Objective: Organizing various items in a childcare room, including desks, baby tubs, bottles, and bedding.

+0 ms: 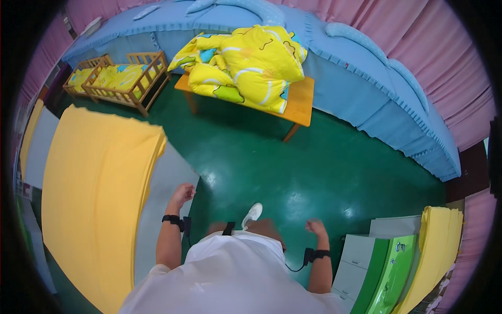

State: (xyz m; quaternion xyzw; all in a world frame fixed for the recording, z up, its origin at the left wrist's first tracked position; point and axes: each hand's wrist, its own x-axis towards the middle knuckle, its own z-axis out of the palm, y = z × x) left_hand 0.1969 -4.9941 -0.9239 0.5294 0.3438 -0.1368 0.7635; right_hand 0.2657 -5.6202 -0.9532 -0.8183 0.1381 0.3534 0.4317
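My left hand (pixel 183 194) hangs beside the grey side of a unit draped with a yellow cloth (pixel 102 188). Its fingers are loosely curled, with nothing seen in them. On the other side, my right hand (pixel 315 226) is held in the air near a white and green toy kitchen cabinet (pixel 361 261). It is slightly blurred and looks closed, with no object showing. Ahead of me, beyond both hands, a crumpled yellow patterned quilt (pixel 251 65) lies heaped on a low wooden table (pixel 302 99).
Green floor (pixel 251 162) lies between me and the table. A long bed-like row under a blue ruffled cover (pixel 361 99) runs along the pink curtains (pixel 408 36). Small wooden cots (pixel 117 81) with yellow bedding stand far left. Another yellow cloth (pixel 436 246) hangs at the right.
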